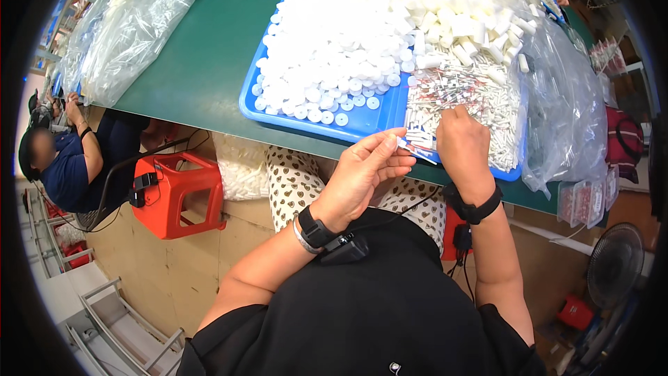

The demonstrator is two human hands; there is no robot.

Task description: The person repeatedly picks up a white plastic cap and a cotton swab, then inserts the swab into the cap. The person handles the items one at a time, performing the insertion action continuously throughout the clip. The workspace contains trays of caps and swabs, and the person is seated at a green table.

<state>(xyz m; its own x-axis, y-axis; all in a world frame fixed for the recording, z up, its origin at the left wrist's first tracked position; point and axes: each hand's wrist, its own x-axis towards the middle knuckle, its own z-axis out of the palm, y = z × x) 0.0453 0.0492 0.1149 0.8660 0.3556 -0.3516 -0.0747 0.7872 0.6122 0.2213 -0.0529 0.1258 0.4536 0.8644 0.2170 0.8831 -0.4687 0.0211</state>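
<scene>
My left hand (pixel 360 177) is held at the near edge of the blue tray (pixel 254 106). Between its thumb and fingers it pinches thin white sticks (pixel 420 152) with red and blue marks; their exact kind is too small to tell. My right hand (pixel 463 145) reaches into the tray's right part, fingertips bent together at the pile of small white sticks (pixel 502 115). What its fingers hold, if anything, is hidden. Printed sticks with red and dark marks (pixel 452 87) lie just beyond it. Round white discs (pixel 334 49) with centre holes fill the tray's left part.
Cream foam pieces (pixel 463 21) spill from a clear bag behind the sticks. Another plastic bag (pixel 563 111) hangs over the green table's (pixel 202 49) right side. A red stool (pixel 174 195) stands at left, near a seated person (pixel 76 160). A fan (pixel 615 264) is at right.
</scene>
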